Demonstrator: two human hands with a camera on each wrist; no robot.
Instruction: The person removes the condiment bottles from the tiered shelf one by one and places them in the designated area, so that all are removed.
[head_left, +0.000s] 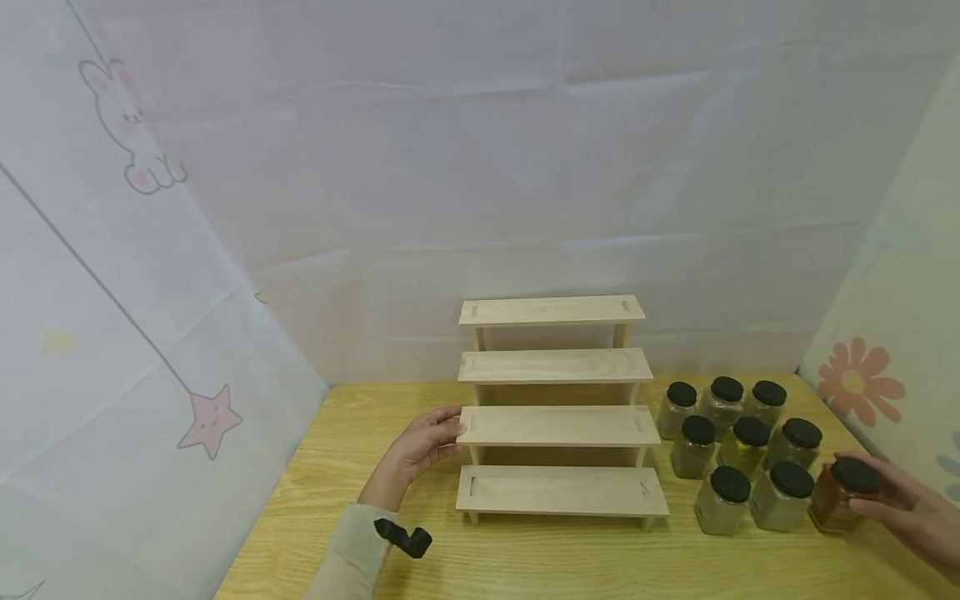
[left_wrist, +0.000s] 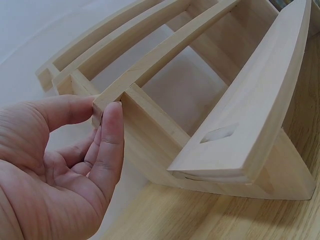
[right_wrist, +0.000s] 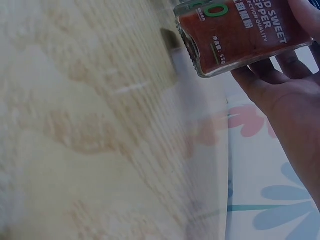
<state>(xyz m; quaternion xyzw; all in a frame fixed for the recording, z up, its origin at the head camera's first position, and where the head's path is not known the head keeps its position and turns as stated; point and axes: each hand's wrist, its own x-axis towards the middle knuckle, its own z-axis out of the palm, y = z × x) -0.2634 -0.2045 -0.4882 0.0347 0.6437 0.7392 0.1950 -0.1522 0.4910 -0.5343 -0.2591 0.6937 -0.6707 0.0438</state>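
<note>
A wooden tiered rack (head_left: pixel 558 426) stands on the table with stepped boards. My left hand (head_left: pixel 427 443) is at its left side, and in the left wrist view thumb and finger (left_wrist: pixel 111 145) pinch the end of one board (left_wrist: pixel 145 67). My right hand (head_left: pixel 911 508) grips a spice jar (head_left: pixel 840 497) with a black lid and red powder at the right end of the front jar row. In the right wrist view, the label on this jar (right_wrist: pixel 240 37) reads sweet pepper; fingers curl round its side. Whether its base touches the table cannot be told.
Several black-lidded glass jars (head_left: pixel 742 450) stand in rows right of the rack, one with yellow contents. Wood-grained tabletop (head_left: pixel 345 433) extends left and in front of the rack. Printed cloth walls (head_left: pixel 420 208) rise behind and at both sides.
</note>
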